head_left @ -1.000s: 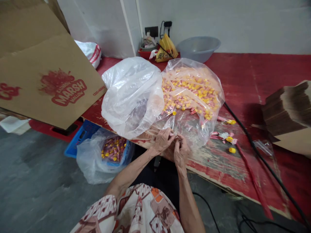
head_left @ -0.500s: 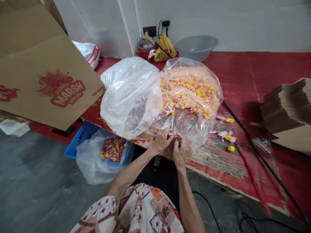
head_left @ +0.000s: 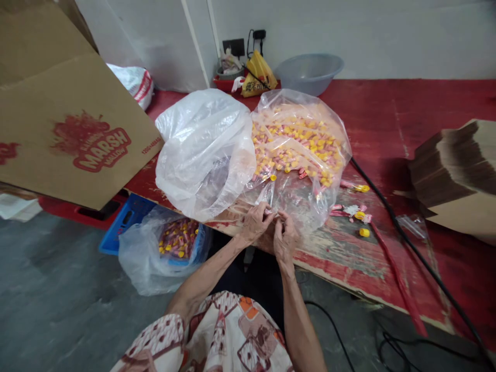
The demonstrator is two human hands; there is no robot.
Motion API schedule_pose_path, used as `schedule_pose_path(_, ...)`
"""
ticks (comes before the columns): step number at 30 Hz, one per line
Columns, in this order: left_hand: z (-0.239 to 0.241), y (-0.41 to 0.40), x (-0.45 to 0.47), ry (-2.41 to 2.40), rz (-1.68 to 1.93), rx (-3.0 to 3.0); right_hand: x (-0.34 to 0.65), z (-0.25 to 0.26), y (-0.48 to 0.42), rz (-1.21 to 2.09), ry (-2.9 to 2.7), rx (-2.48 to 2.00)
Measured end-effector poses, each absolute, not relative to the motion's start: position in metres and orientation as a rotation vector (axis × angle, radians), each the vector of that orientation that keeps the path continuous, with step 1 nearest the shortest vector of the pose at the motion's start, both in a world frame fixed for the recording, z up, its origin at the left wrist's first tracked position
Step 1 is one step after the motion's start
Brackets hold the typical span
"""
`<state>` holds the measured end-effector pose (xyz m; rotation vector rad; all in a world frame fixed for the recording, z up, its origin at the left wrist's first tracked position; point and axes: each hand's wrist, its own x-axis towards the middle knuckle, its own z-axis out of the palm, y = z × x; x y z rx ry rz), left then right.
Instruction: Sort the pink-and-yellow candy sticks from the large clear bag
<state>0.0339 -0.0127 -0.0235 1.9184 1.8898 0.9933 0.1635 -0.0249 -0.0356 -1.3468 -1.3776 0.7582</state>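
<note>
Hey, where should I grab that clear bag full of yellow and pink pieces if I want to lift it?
Probably the loose empty film at its near edge, coming from the table's front. The clear bag lies slumped with the pieces heaped toward the back; the slack plastic bunches by the left hand and right hand, so gathering it there should keep the pieces in.

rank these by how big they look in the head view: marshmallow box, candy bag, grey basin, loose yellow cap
1. box, helped by being close to the camera
2. candy bag
3. basin, far back, so it may look smaller than it is
4. cap, clearly smallest
</note>
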Motion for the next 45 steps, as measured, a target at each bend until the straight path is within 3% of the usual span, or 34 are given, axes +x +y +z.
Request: schedule_pose_path(45,-0.03,-0.0143,0.0348,1.844,1.157,1.865,0.1659,-0.0408,-0.0242,0.772,-1.396,-1.298)
